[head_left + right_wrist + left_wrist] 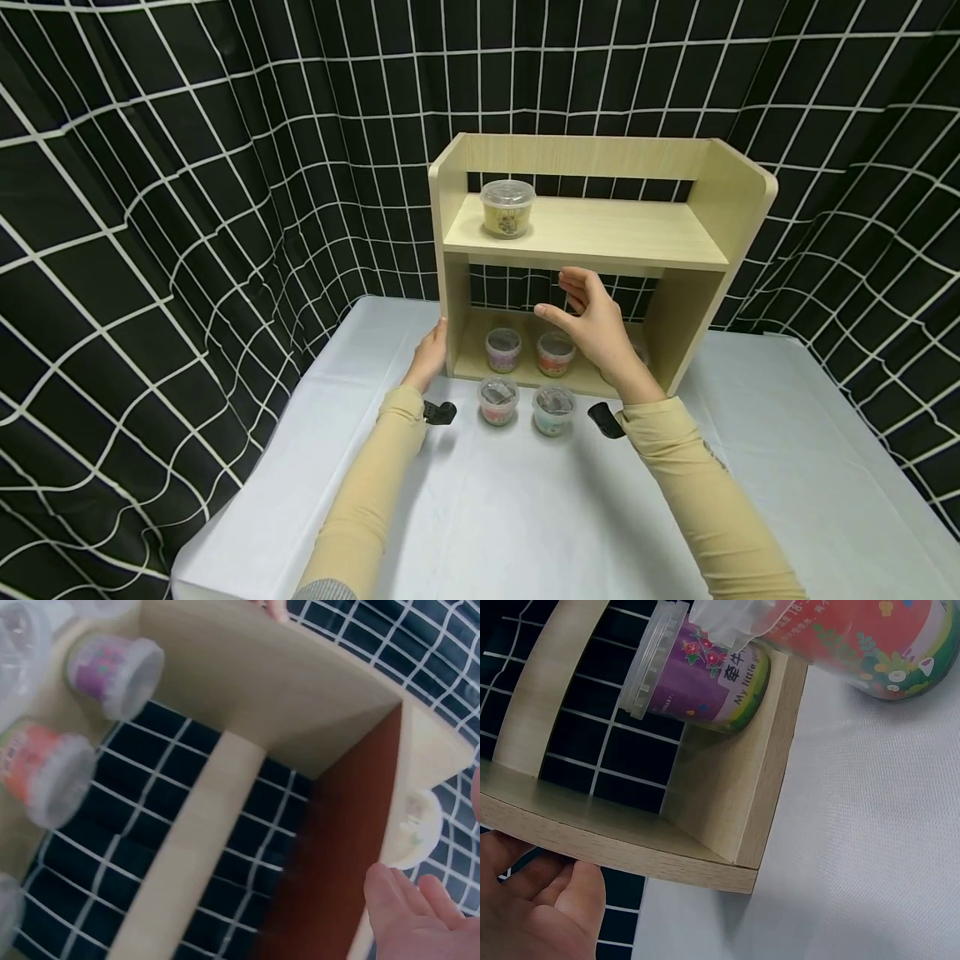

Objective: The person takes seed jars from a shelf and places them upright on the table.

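A small wooden shelf unit (588,258) stands on the table. My left hand (429,357) rests its fingers against the outside of the unit's left side panel, also visible in the left wrist view. My right hand (596,321) is raised before the middle of the unit, thumb apart from the curved fingers, nothing held. On the upper board, at the left, sits a lidded yellow tub (507,215). A purple tub (503,350) and a red tub (555,357) stand on the lower board; another clear-lidded tub (640,352) there is mostly hidden behind my right hand.
In front of the unit, on the white-covered table (495,517), stand a pink tub (498,404) and a light blue tub (552,414). A black curtain with a white grid (300,167) hangs behind and at both sides. A dark wrist mount (439,413) juts from the left sleeve.
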### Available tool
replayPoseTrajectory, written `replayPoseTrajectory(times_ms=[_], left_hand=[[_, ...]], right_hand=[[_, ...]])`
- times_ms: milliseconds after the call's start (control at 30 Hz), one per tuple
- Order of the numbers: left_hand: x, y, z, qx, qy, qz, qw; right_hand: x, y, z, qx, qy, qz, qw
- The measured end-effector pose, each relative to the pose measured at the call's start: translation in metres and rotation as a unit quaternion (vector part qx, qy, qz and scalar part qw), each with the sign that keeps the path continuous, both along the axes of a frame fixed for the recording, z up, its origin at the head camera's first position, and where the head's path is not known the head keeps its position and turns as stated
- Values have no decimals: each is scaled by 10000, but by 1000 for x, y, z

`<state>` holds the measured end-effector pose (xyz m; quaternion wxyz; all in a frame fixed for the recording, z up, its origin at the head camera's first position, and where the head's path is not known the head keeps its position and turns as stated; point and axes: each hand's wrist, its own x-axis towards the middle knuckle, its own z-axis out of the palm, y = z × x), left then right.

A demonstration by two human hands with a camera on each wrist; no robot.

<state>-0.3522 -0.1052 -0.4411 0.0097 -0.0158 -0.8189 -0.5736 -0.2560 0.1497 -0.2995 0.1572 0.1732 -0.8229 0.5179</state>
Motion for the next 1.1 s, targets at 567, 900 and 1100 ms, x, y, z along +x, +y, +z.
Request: replayPoseTrajectory(times_ms=[567, 900, 1100], left_hand=[[3, 3, -1, 78, 120, 75, 9999], [4, 3, -2, -6, 139, 225, 9997], [4, 4, -2, -107, 171, 231, 9995]], right_hand=[[-24, -13, 43, 404, 231, -211, 9987], [-49, -15, 63, 650, 171, -509, 9964], [-58, -19, 68, 649, -24, -637, 9959]])
